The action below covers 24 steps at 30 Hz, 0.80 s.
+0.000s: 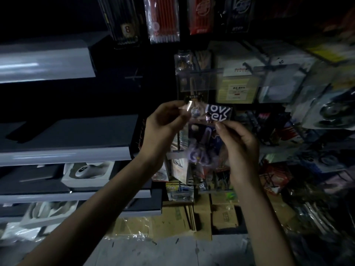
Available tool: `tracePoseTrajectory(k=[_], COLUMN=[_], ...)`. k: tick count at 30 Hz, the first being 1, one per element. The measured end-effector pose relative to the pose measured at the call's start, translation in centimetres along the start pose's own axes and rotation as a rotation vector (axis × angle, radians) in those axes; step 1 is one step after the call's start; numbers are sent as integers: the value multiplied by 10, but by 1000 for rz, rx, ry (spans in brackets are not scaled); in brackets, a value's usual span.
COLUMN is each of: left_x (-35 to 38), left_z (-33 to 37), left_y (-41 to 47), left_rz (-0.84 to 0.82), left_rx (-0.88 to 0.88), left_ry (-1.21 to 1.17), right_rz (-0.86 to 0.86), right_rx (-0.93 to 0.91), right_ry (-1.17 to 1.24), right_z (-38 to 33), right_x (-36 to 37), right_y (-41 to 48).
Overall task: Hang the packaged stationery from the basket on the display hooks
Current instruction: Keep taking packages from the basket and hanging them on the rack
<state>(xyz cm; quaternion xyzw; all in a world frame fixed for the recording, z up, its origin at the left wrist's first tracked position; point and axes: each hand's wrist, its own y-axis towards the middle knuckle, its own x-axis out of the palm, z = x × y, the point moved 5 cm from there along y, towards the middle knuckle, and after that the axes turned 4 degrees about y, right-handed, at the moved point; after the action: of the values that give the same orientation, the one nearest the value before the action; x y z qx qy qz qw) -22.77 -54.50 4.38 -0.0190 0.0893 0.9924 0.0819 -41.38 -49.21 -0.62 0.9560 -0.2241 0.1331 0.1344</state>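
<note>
A clear packet of stationery (pixel 199 144) hangs at centre frame, its long axis close to vertical, the dark header card (pixel 219 113) with white lettering uppermost and the purple contents trailing downward. The left hand (pixel 161 129) pinches the packet's upper left corner between thumb and fingertips; the right hand (pixel 240 141) pinches just under the header at the upper right. Behind it stand blurred hanging packets (pixel 238 89); pencil packs (pixel 163 20) hang at top centre, grey shelves (pixel 63 154) fill the left, and flattened cardboard (pixel 201 217) lies lower centre.
</note>
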Motion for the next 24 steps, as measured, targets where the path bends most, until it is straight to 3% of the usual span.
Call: tracePoseTrajectory(k=[4,9,24], left_x=[-5,-5,-11], left_z=[24,40,88], left_y=[8,4,2], left_rz=[49,-12,-180], left_rx=[86,115,295], left_ry=[3,20,194], right_rz=[37,25,60], right_rx=[-46,-78,-143], right_ry=[-34,-143,-21], right_z=[-3,-2,-39], right_x=[-5,-4,37], right_y=[7,11,32])
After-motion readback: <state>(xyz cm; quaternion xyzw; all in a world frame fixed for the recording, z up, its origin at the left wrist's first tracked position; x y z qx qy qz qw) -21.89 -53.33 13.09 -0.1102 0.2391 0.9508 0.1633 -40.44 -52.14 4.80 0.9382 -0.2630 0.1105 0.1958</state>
